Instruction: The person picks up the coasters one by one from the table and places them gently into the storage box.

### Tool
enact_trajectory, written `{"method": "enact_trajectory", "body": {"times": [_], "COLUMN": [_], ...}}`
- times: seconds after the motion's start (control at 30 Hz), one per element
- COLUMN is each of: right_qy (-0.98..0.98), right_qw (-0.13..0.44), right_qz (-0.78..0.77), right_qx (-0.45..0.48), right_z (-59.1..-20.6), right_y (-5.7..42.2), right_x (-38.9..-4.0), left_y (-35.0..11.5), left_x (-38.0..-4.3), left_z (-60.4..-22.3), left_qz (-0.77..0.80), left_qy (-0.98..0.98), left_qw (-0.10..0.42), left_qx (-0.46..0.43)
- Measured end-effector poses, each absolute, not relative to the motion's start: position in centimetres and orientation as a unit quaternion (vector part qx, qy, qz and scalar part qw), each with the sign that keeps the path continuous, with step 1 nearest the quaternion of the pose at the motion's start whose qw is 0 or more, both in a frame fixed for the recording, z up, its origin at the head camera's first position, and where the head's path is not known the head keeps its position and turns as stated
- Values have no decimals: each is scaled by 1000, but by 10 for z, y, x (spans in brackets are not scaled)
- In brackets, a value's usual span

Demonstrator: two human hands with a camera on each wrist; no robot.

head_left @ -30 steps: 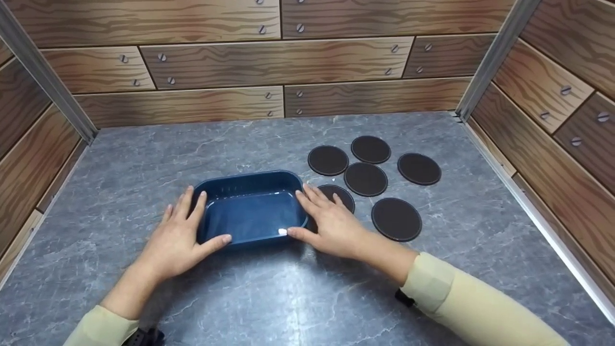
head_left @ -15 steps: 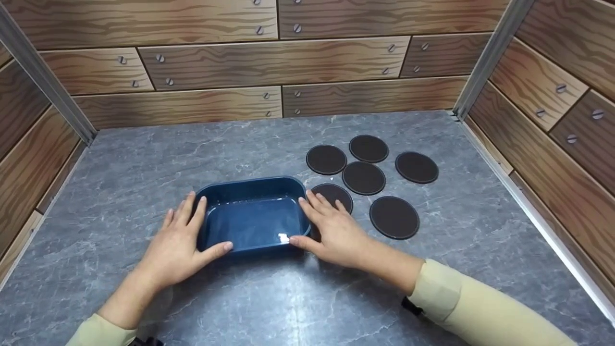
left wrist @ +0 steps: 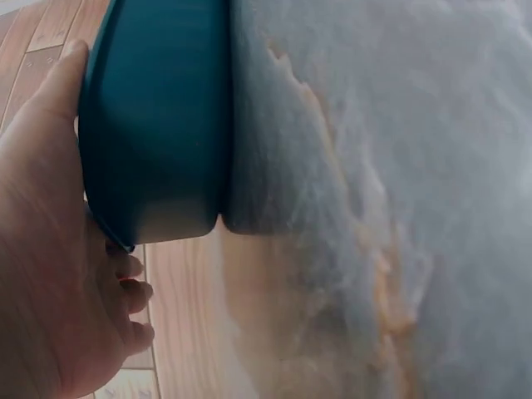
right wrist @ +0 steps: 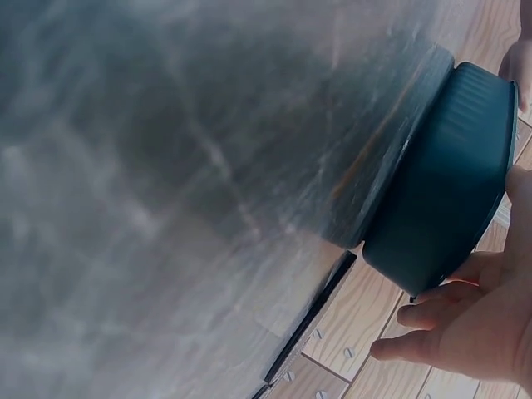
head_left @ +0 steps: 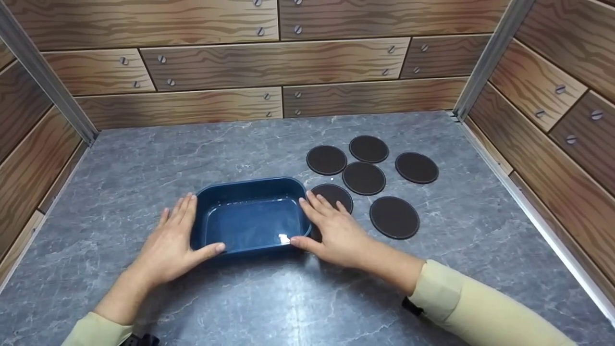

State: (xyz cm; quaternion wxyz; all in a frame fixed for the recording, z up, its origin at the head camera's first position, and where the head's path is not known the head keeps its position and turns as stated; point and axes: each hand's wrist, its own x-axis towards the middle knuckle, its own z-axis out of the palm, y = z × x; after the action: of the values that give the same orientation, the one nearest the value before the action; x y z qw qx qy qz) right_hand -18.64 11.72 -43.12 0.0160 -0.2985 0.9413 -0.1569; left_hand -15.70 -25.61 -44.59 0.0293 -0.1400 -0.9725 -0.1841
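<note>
A dark blue rectangular tub (head_left: 252, 218) with rounded corners sits on the grey marbled tabletop, its inside bare apart from bright reflections. My left hand (head_left: 166, 250) lies along its left side, fingers extended outside the wall and thumb at the front rim. On the other side, my right hand (head_left: 336, 235) rests its fairly straight fingers on the right rim, thumb at the front right corner. Both wrist views show the tub wall (left wrist: 158, 125) meeting the table. Near the right hand lies a round dark coaster (head_left: 334, 197), partly hidden by the fingers.
Several more dark round coasters lie flat to the right of the tub, among them a back one (head_left: 368, 149), a far right one (head_left: 417, 167) and a front one (head_left: 394, 217). Wood-patterned walls (head_left: 278, 62) close off the table behind and at both sides.
The tub and both hands shifted slightly toward me, then stopped. Since then my left hand has slid a little left, its fingers off the rim. The coasters stay put.
</note>
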Motion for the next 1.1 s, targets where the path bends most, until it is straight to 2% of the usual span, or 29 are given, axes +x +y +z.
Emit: {"method": "enact_trajectory", "body": {"times": [0.3,0.8,0.93,1.1], "right_qy": [939,933,933,932], "right_qw": [18,33,34,0], "right_qz": [-166,-189,-199,-231], "right_qx": [-302,-304,-297,-280], "right_z": [-431,-429,-421,-408], "right_y": [119,121,132,164], "right_x": [-188,-188,-190,-205], "left_y": [-259,-258,-258,-257], "left_x": [-161,-162,-161,-160], "left_z": [-455,-455,-453,-453], "left_qz": [-229,-245,-242,-238], "left_qy": [-957,-956,-957,-957], "left_qw": [52,30,29,30], "left_qx": [-170,-157,-159,-161]}}
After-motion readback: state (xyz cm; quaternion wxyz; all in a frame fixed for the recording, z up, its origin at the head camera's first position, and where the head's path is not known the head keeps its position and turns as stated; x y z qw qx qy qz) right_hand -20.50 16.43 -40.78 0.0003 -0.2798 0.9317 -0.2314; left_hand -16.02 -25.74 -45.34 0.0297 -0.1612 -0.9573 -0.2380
